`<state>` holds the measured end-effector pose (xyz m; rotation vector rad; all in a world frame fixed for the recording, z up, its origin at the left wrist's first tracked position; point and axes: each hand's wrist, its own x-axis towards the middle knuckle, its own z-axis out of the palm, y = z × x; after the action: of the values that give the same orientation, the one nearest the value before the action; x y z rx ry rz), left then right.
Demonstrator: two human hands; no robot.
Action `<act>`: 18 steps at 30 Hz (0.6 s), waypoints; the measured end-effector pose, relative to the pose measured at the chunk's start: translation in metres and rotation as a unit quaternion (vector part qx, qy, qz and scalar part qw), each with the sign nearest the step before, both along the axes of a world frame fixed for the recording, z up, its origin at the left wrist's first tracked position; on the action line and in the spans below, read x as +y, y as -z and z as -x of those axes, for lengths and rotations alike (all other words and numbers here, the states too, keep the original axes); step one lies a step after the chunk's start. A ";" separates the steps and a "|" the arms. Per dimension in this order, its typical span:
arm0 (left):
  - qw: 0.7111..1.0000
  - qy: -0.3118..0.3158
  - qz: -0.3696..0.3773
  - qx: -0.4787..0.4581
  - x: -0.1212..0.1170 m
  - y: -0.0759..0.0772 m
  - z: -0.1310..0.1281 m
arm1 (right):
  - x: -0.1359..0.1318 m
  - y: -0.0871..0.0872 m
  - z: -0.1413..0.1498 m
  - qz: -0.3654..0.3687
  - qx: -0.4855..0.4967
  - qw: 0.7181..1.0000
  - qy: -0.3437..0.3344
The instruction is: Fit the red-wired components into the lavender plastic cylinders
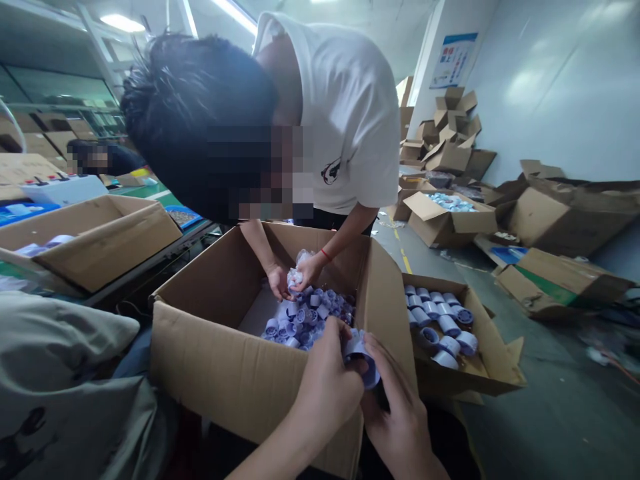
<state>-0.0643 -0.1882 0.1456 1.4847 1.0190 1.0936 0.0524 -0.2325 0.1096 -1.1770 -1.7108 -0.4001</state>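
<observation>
Over the near rim of a large cardboard box [220, 360], my left hand [327, 383] and my right hand [397, 413] are both closed round a few pale purple plastic caps [363, 357]. Inside the box lies a heap of the same caps [305, 320]. A co-worker in a white shirt bends over the far side, with both hands [293, 277] in the box gripping a clear plastic bag [299, 263] above the heap.
A smaller carton [493, 363] to the right holds several caps standing in rows. An open carton [100, 237] sits on a bench at left. Many open boxes [450, 220] litter the floor at right. A grey cloth [55, 360] lies near left.
</observation>
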 end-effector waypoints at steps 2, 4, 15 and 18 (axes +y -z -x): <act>1.000 -0.004 -0.002 -0.002 0.001 0.003 -0.005 | 0.000 0.003 -0.001 0.006 -0.001 1.000 0.002; 1.000 -0.001 0.004 -0.006 0.001 0.008 -0.012 | -0.001 0.008 -0.002 0.010 -0.004 1.000 0.011; 0.985 0.059 0.001 0.160 0.076 0.009 0.061 | 0.024 0.017 -0.131 0.073 0.065 0.968 0.230; 0.952 0.108 -0.030 0.283 0.116 0.003 0.073 | 0.037 0.010 -0.162 0.091 0.152 0.941 0.290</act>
<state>-0.1368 -0.0720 0.1425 1.9668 1.1753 0.5487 0.2140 -0.1951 0.0994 -1.7828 -1.1311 -0.3899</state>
